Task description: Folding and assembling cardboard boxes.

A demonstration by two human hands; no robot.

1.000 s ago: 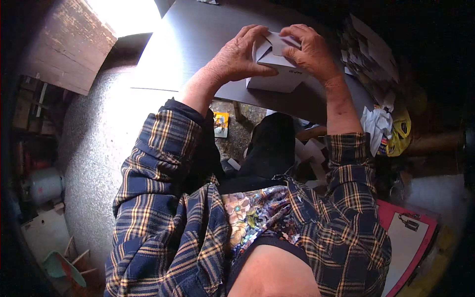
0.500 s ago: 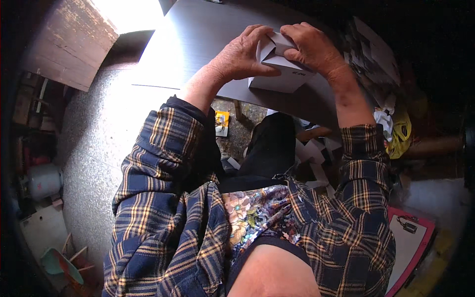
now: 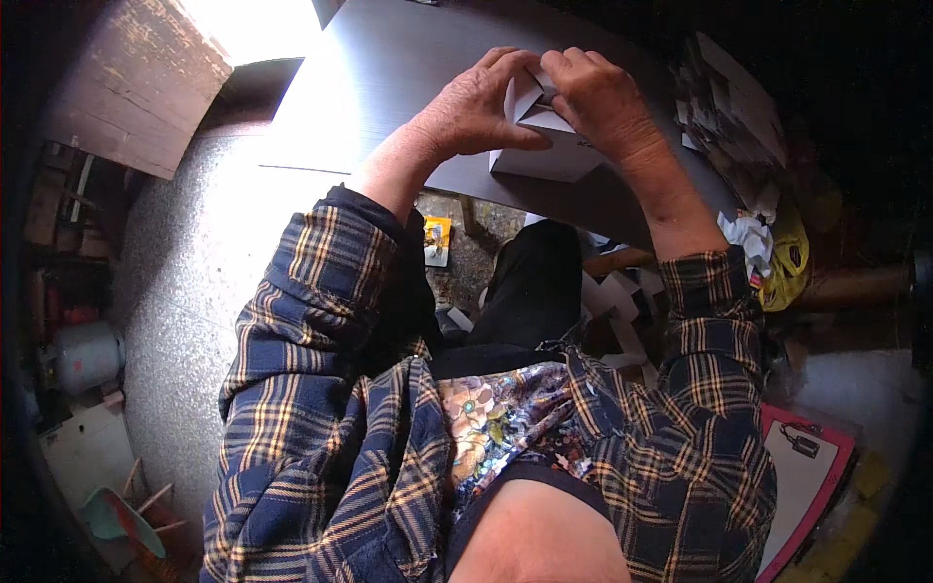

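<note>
A white cardboard box (image 3: 544, 160) stands on the dark grey table (image 3: 408, 73), its top flaps partly folded in. My left hand (image 3: 478, 112) is wrapped round the box's left side, thumb along the near face and fingers over the far top edge. At the top right corner, my right hand (image 3: 601, 102) is bent over the flaps with its fingers curled. Its fingertips are partly hidden, and it seems to pinch or press a flap there. The far side of the box is out of sight behind both hands.
Flat white card pieces (image 3: 734, 107) are stacked at the table's right. Beside them hang a yellow plastic bag (image 3: 785, 267) and crumpled white paper (image 3: 748, 238). White box pieces (image 3: 617, 296) lie below the table. A wooden cabinet (image 3: 136, 83) stands at the far left.
My right hand has shifted slightly left and its fingers have curled in more over the box's top flaps. My left hand keeps its place on the box.
</note>
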